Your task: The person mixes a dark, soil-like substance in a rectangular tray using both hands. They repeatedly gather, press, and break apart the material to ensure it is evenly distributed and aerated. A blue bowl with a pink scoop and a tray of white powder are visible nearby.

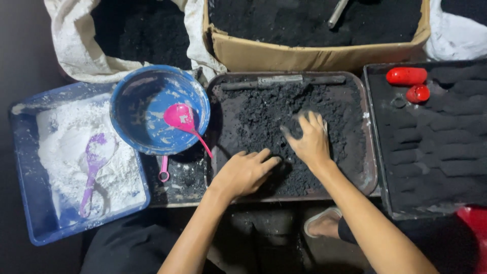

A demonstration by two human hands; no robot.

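Black powder (264, 114) fills the brown tray (369, 167) in the middle; the left hand (245, 172) lies flat and open on it; the right hand (308, 139) digs in with bent fingers, holding nothing; a blue bowl (142, 109) with a pink spoon (183, 120) sits just left.

Pink spoon (180, 116) in blue bowl (132, 109); black powder (264, 116); red capsules (406, 76).

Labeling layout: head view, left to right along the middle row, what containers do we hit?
Blue tray of white powder → blue bowl with pink spoon → brown tray of dark powder, both hands in it → black tray of shaped dark pieces.
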